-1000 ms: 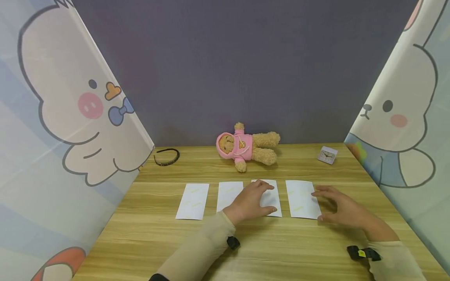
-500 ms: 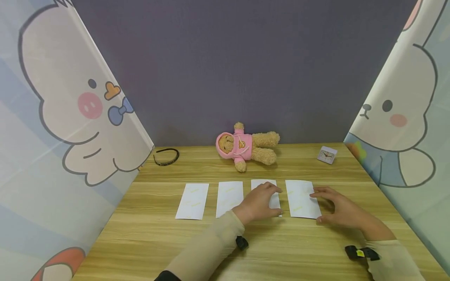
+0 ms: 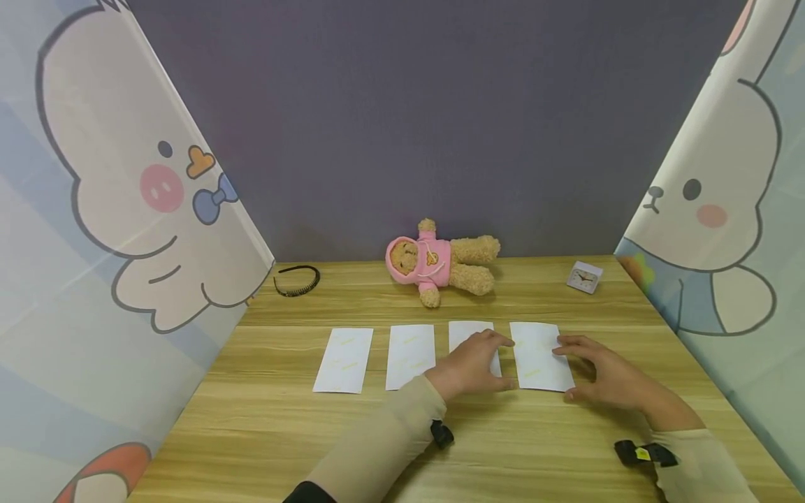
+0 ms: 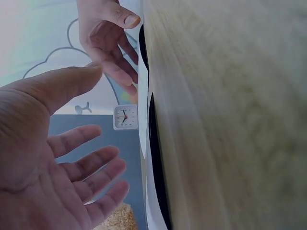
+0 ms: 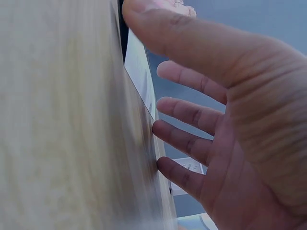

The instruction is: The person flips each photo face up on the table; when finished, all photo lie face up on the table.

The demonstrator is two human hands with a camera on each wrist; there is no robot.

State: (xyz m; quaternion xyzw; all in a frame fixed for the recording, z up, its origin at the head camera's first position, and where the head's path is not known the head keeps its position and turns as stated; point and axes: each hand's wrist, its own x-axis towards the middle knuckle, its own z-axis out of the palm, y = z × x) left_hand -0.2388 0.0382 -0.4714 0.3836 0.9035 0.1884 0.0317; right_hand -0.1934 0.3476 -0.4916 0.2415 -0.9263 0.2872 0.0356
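Several white cards with faint yellow marks lie in a row on the wooden table. The left hand [image 3: 474, 365], fingers spread, hovers over the third card [image 3: 462, 334] and reaches the left edge of the rightmost card [image 3: 534, 355]. At that card's right edge is the right hand [image 3: 606, 374], thumb and fingers apart, nothing held. In the left wrist view the left palm [image 4: 48, 167] is bare and the other hand faces it. The right wrist view shows the right hand's [image 5: 230, 124] parted fingers beside the table surface; whether they touch it, I cannot tell.
A teddy bear in a pink hoodie [image 3: 434, 263] lies at the back of the table [image 3: 264, 419]. Behind the cards are a black headband [image 3: 298, 290] at left and a small white clock [image 3: 585, 277] at right. Two more cards [image 3: 344, 360] [image 3: 410, 355] lie at left.
The left hand has moved rightward across the third card toward the rightmost one. The right hand has shifted very slightly left. The cards have stayed in place.
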